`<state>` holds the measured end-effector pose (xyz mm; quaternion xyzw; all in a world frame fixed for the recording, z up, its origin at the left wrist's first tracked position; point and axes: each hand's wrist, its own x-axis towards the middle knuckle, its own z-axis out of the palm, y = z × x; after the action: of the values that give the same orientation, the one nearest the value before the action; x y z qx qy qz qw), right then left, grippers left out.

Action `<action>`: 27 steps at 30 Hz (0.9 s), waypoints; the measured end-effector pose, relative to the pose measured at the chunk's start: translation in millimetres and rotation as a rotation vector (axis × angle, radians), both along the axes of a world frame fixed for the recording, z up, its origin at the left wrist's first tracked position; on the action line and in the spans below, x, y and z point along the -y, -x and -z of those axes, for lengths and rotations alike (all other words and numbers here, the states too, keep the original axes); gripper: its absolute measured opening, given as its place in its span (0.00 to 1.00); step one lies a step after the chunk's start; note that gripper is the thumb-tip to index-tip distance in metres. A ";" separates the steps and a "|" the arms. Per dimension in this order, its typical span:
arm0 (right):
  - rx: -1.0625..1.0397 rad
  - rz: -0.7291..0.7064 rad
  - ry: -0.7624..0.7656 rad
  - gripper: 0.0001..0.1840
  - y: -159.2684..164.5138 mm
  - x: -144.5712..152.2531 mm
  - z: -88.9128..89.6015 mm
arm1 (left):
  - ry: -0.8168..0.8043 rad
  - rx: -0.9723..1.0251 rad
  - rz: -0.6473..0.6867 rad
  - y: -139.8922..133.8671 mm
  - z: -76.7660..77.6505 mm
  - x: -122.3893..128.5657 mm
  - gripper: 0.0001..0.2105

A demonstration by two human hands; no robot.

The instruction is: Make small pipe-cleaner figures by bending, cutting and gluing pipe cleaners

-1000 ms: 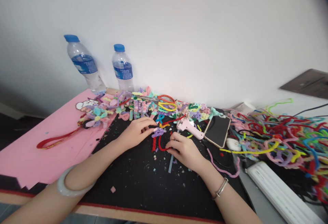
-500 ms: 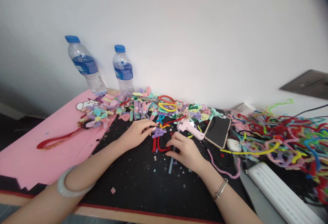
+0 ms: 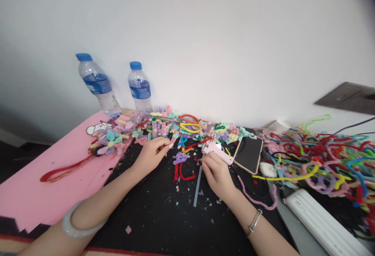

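My left hand (image 3: 150, 155) hovers over the black mat, thumb and fingertips pinched together; what is between them, if anything, is too small to make out. My right hand (image 3: 217, 173) pinches a small dark piece (image 3: 200, 162) beside the pink glue gun (image 3: 220, 153). A translucent glue stick (image 3: 197, 191) lies below its fingertips. Between the hands lie bent red pipe cleaners (image 3: 186, 177), a purple looped pipe cleaner (image 3: 179, 158), an orange piece (image 3: 187, 150) and a blue twisted loop (image 3: 182, 142).
Pipe-cleaner shapes line the back, with scissors (image 3: 190, 123) on top. Pink sheets (image 3: 67, 162) and two bottles (image 3: 140, 90) are at left. To the right are a phone (image 3: 248, 154), a heap of pipe cleaners (image 3: 316, 152) and a white power strip (image 3: 319, 221). Scraps dot the black mat (image 3: 152, 217).
My left hand has drawn back left from the purple loop. My right hand has moved up off the red pipe cleaner toward the glue gun, now with a small dark piece. The view has tilted slightly.
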<state>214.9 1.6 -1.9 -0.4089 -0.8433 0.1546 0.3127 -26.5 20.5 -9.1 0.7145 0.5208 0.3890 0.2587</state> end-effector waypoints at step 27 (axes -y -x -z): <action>-0.155 0.133 -0.055 0.08 -2.1 -0.4 3.2 | -0.015 0.188 -0.111 3.3 10.7 -1.3 0.13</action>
<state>217.0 2.0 -5.1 -0.4421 -0.7914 0.1417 0.3976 -29.9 21.7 -19.7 0.6468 0.5303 0.4720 0.2788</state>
